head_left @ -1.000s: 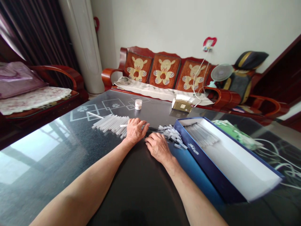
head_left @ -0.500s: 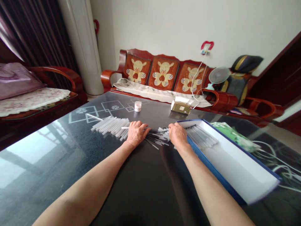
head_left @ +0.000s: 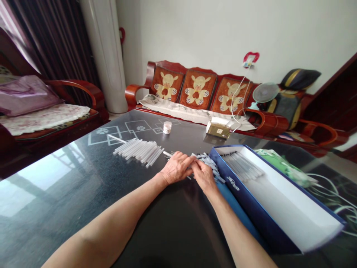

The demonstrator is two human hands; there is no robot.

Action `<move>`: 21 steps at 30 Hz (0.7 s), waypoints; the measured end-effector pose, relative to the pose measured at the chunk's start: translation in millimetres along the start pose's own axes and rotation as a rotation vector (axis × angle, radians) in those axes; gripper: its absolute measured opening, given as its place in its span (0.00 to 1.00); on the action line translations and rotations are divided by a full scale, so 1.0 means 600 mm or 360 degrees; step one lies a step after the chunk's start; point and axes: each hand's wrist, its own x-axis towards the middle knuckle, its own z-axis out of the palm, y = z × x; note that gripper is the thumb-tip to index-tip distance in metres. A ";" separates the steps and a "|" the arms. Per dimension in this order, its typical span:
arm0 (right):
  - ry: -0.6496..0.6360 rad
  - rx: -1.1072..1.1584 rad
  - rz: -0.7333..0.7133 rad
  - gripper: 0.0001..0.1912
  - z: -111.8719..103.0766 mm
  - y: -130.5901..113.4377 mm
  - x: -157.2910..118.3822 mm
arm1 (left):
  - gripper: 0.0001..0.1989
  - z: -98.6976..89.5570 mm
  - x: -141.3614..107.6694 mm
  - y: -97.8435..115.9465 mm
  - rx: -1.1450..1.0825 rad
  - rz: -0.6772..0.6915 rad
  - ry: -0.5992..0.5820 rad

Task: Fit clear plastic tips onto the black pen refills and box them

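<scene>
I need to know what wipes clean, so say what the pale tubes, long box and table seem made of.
Pale tubes: probably plastic, smooth, whitish, with soft highlights.
Long box: likely cardboard, sheeny blue outside, white inside, thin straight walls.
Table: polished and dark, mirroring bright light; perhaps stone or glass.

No wording can be made out | silvery script (head_left: 233, 183) runs along the outer wall of a blue box (head_left: 248, 201) toward the right edge of the desk (head_left: 83, 193), its letters illegible | pale label (head_left: 219, 131) on a gold tissue box (head_left: 216, 128) near the far edge, too small to read.
</scene>
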 end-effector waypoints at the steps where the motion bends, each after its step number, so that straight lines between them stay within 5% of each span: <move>1: -0.0028 0.0133 0.0111 0.20 0.003 0.001 -0.005 | 0.23 -0.002 0.002 0.005 -0.0014 0.0040 -0.0016; 8: 0.0252 0.0941 0.0510 0.20 0.013 0.006 -0.003 | 0.20 -0.019 0.007 0.012 -0.0116 -0.0025 0.0198; 12: 0.0402 0.1258 0.0599 0.18 0.017 0.006 -0.004 | 0.16 -0.013 0.003 0.008 -0.0306 -0.0629 0.0382; 15: 0.0275 0.1349 0.0637 0.18 0.024 0.002 -0.015 | 0.20 -0.008 0.004 0.002 -0.0679 -0.1043 0.0388; 21: -0.0110 0.1221 0.0531 0.16 0.035 -0.013 -0.030 | 0.23 -0.006 0.026 -0.004 -0.1841 -0.1318 0.0448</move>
